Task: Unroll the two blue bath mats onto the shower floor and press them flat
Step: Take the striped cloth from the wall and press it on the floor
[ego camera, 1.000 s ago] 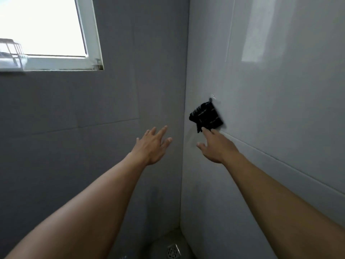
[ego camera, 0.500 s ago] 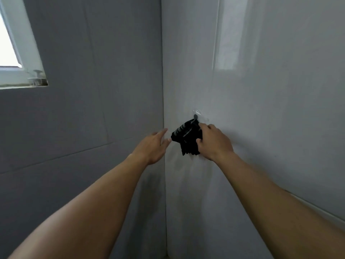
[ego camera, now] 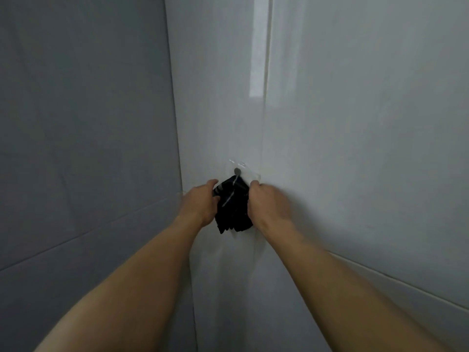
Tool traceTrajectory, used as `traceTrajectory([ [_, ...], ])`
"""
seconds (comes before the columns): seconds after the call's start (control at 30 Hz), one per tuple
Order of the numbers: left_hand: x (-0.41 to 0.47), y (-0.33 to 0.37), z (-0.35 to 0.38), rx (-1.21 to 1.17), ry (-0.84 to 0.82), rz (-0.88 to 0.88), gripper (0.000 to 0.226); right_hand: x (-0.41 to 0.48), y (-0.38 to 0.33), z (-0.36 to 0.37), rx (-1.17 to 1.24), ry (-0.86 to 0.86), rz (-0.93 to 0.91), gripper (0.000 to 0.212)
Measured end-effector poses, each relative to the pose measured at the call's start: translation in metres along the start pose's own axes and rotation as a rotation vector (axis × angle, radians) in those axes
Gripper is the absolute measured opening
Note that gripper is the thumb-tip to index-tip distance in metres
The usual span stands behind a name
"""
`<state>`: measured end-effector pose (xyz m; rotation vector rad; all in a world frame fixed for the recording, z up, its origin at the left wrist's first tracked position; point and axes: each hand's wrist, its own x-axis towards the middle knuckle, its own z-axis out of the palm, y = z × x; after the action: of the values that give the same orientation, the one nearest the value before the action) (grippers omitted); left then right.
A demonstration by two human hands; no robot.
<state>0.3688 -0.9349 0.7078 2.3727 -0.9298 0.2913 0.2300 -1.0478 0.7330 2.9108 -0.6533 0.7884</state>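
Both hands grip a dark bundle of cloth (ego camera: 233,207) hanging from a clear hook (ego camera: 238,171) on the grey tiled wall (ego camera: 355,148). The left hand (ego camera: 201,203) clasps its left side, the right hand (ego camera: 266,203) its right. The 2 blue mats are out of view.

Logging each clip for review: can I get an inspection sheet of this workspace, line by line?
Surface: shower floor not in view; only the tiled walls meeting at a corner.
Job's things: nothing seen; no blue mats in view.
Clutter: dark striped cloth hanging from a clear wall hook.
Grippers: left hand grips the cloth's left side; right hand grips its right side, near the top.
Cables: nothing seen.
Surroundings: grey glossy tiles, a bright reflection high on the right wall.
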Motion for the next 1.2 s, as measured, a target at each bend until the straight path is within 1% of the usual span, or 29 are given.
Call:
traceTrajectory([
  [0.13, 0.008, 0.003, 0.001, 0.009, 0.089, 0.012, 0.026, 0.003, 0.001, -0.006, -0.022, 0.015, -0.01, 0.018],
  [0.2, 0.01, 0.002, -0.005, 0.03, 0.131, 0.002, 0.026, 0.004, 0.001, -0.013, -0.028, 0.041, -0.018, 0.016],
  [0.3, 0.01, -0.004, -0.022, 0.02, 0.151, 0.014, 0.025, 0.007, 0.004, -0.024, -0.018, 0.101, -0.025, 0.009],
  [0.43, 0.0, -0.007, -0.057, 0.059, 0.126, 0.013, 0.022, 0.009, 0.0, -0.034, 0.022, 0.11, -0.083, 0.01],
  [0.53, -0.017, -0.009, -0.084, 0.103, 0.118, -0.043, 0.023, 0.01, -0.01, -0.037, 0.095, 0.086, -0.093, 0.016],
  [0.6, -0.033, -0.013, -0.1, 0.13, 0.107, -0.076, 0.021, 0.009, -0.019, -0.038, 0.13, 0.085, -0.109, 0.015],
  [0.7, -0.066, -0.024, -0.121, 0.17, 0.119, -0.135, 0.019, 0.003, -0.041, -0.039, 0.208, 0.074, -0.173, 0.013],
  [0.8, -0.109, -0.042, -0.14, 0.226, 0.153, -0.206, 0.021, -0.009, -0.072, -0.041, 0.29, -0.009, -0.233, 0.015],
  [0.93, -0.177, -0.071, -0.16, 0.287, 0.192, -0.292, 0.018, -0.038, -0.118, -0.036, 0.353, -0.076, -0.344, 0.009],
  [1.07, -0.25, -0.103, -0.175, 0.313, 0.243, -0.388, 0.021, -0.076, -0.168, -0.031, 0.397, -0.144, -0.418, 0.018],
  [1.2, -0.324, -0.142, -0.189, 0.351, 0.281, -0.49, 0.023, -0.113, -0.219, -0.02, 0.469, -0.203, -0.493, 0.016],
])
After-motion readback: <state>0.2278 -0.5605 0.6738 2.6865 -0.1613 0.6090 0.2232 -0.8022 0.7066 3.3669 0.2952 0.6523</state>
